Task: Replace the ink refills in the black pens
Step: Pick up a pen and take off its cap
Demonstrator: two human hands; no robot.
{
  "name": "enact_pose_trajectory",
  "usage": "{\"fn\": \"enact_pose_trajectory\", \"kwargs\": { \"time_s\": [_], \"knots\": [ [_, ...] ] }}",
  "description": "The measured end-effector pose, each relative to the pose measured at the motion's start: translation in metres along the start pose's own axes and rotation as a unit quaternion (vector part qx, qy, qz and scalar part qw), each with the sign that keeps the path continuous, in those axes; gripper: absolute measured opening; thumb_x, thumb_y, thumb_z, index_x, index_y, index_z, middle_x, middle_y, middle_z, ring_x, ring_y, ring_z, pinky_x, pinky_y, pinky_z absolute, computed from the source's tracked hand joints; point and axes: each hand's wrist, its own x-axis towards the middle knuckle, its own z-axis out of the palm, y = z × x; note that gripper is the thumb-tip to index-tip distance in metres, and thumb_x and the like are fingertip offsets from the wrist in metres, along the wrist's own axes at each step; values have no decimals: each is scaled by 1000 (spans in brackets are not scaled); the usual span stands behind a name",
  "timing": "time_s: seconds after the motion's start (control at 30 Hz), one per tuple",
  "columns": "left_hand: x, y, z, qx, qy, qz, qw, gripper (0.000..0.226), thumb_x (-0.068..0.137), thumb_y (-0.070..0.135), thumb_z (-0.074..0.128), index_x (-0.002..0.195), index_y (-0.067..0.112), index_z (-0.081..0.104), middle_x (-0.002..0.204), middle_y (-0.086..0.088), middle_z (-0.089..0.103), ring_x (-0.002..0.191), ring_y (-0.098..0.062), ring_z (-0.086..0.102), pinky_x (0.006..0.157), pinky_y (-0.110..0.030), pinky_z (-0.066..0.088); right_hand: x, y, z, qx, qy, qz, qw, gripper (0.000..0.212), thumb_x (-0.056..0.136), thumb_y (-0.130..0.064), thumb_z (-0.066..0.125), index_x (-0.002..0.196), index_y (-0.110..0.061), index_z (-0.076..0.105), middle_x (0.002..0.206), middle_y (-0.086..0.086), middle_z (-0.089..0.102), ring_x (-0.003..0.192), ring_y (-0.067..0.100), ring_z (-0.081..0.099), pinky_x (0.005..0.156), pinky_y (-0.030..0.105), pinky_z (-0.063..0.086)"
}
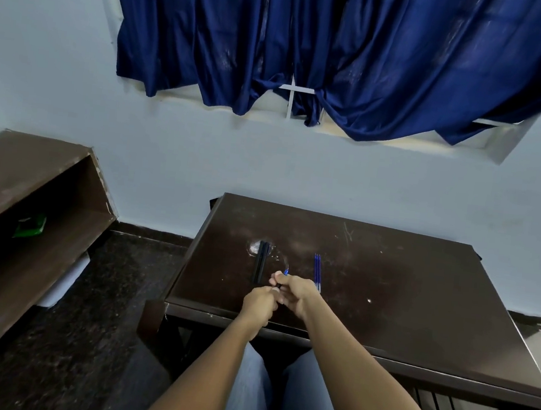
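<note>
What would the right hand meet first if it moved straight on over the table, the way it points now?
Probably the black pens lying just beyond the right hand, up and to the left; it points that way, though depth is unclear. The blue refills lie off that line.

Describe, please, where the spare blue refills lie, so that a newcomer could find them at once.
Start at the dark brown table under the blue curtain. Just beyond the right hand lie the blue refills, thin sticks side by side, pointing away from the person. Unlike the thicker black pens to their left, they are slender and bright blue.
</note>
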Motion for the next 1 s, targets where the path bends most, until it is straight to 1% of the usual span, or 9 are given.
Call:
{"fn": "enact_pose_trajectory", "kwargs": {
  "time_s": [0.17, 0.3, 0.43, 0.53, 0.6, 0.67, 0.77, 0.83, 1.0],
  "knots": [
    [-19, 1, -9, -64, -45, 2, 997, 28, 97, 16, 39, 73, 15, 52, 55, 4, 38, 35, -2, 26, 33, -16, 18, -20, -1, 0, -23, -21, -28, 999, 11, 91, -8, 60, 88, -3, 70, 66, 3, 71, 51, 11, 58, 49, 21, 47],
    [-28, 0, -14, 144, 58, 102, 983, 22, 94, 20, 46, 88, 14, 65, 68, 2, 59, 59, -8, 51, 50, -20, 37, -31, -1, 10, -15, -3, -27, 1000, 13, 94, -12, 57, 94, -7, 69, 85, 5, 71, 66, 13, 63, 61, 25, 52],
    [-36, -5, -17, 238, 142, 165, 946, 19, 89, 29, 54, 96, 17, 68, 88, -6, 68, 83, -27, 65, 68, -30, 49, -43, 1, 19, 0, 68, -51, 996, 18, 80, -14, 76, 88, -1, 67, 73, 9, 71, 48, 12, 62, 54, 28, 54],
    [-46, -5, -14, 241, 155, 186, 940, 24, 91, 32, 52, 105, 20, 67, 92, -7, 69, 87, -29, 64, 68, -30, 46, -51, 2, 20, 25, 85, -69, 994, 9, 83, -8, 71, 80, -2, 65, 64, 7, 68, 30, 6, 52, 43, 22, 47],
    [-52, -5, -14, 216, 149, 196, 945, 22, 91, 28, 50, 100, 19, 68, 89, -7, 68, 84, -27, 63, 69, -31, 47, -60, 2, 19, 45, 60, -82, 994, 14, 88, 0, 62, 74, -3, 63, 54, 6, 66, 27, 5, 49, 35, 17, 42],
    [-60, -3, -15, 166, 111, 198, 960, 19, 92, 23, 51, 84, 16, 67, 78, -3, 64, 73, -19, 60, 65, -29, 46, -70, 4, 16, 49, 28, -94, 994, 16, 89, 1, 59, 75, -2, 64, 62, 9, 67, 32, 7, 54, 35, 17, 42],
    [-75, 2, -18, 66, 39, 144, 987, 23, 89, 16, 52, 69, 17, 63, 61, 2, 52, 51, -10, 43, 45, -22, 33, -82, 11, 10, 36, 1, -116, 993, 11, 88, -2, 61, 78, -2, 65, 71, 11, 69, 48, 13, 63, 42, 21, 48],
    [-83, 2, -23, -32, -42, 83, 995, 23, 92, 15, 49, 73, 15, 62, 59, 2, 45, 39, -5, 30, 35, -17, 20, -89, 16, 7, 39, -22, -133, 990, 11, 88, -3, 62, 78, -2, 65, 69, 9, 69, 58, 17, 66, 43, 20, 48],
    [-91, 2, -36, -219, -176, -11, 960, 31, 99, 30, 44, 73, 15, 50, 60, 5, 33, 34, 0, 21, 28, -12, 13, -108, 16, -2, 78, -138, -190, 969, 16, 96, -1, 48, 103, 5, 62, 87, 14, 70, 65, 12, 70, 47, 16, 46]
  ]
}}
